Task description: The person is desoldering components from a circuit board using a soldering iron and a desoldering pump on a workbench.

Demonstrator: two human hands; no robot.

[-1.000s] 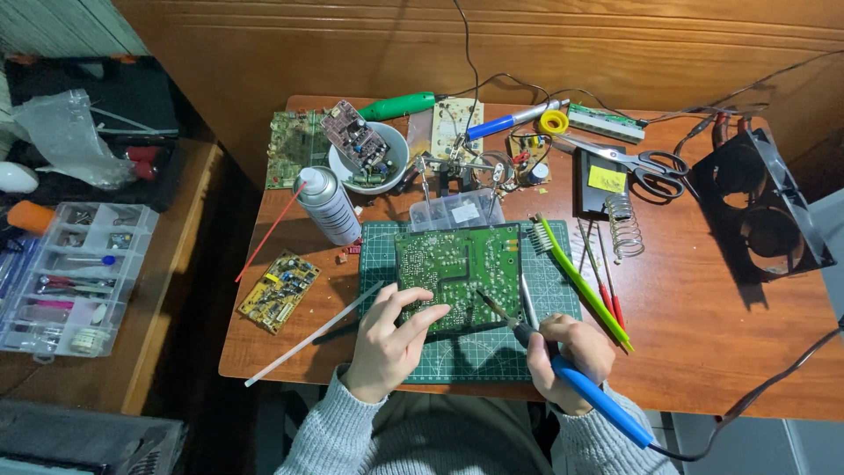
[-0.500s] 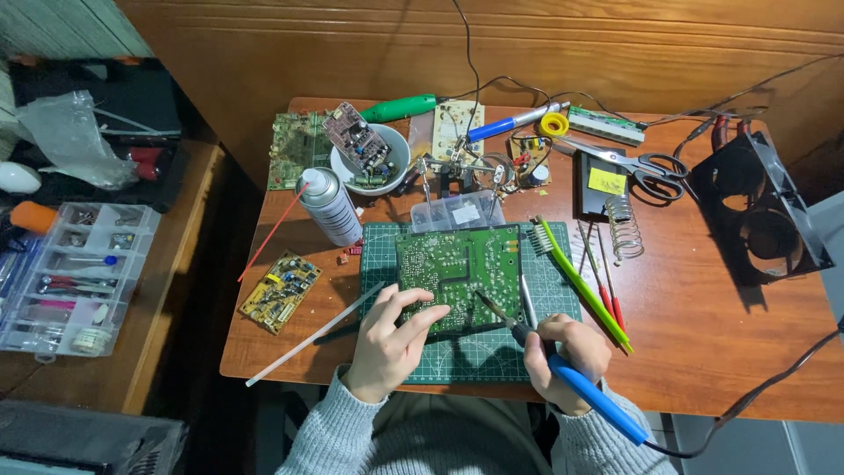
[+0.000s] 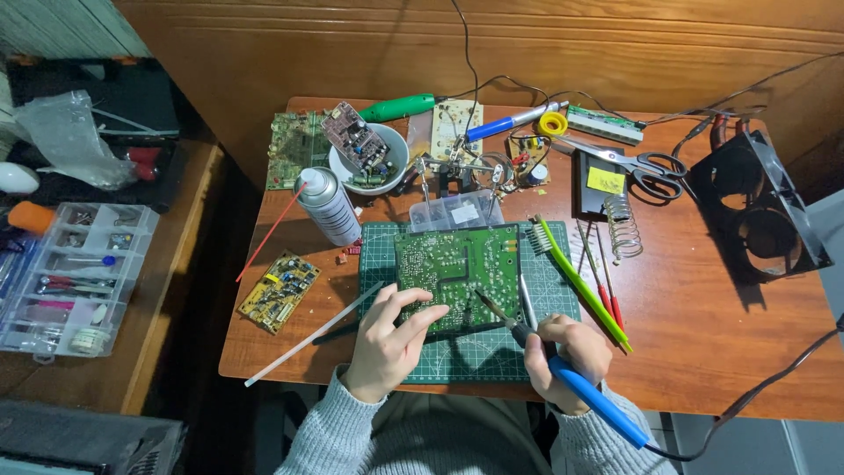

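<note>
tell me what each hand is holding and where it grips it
Right hand grips the soldering iron by its blue handle. Left hand rests on the green circuit board.

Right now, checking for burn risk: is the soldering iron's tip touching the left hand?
No, the soldering iron tip rests on the green circuit board, apart from the left hand.

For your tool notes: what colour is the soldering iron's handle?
Blue, on the soldering iron in the right hand; head view.

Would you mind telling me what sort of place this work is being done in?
Most likely a home electronics repair bench: a green circuit board lies on a cutting mat, the right hand holds a soldering iron over it, and a parts organiser sits alongside.
</note>
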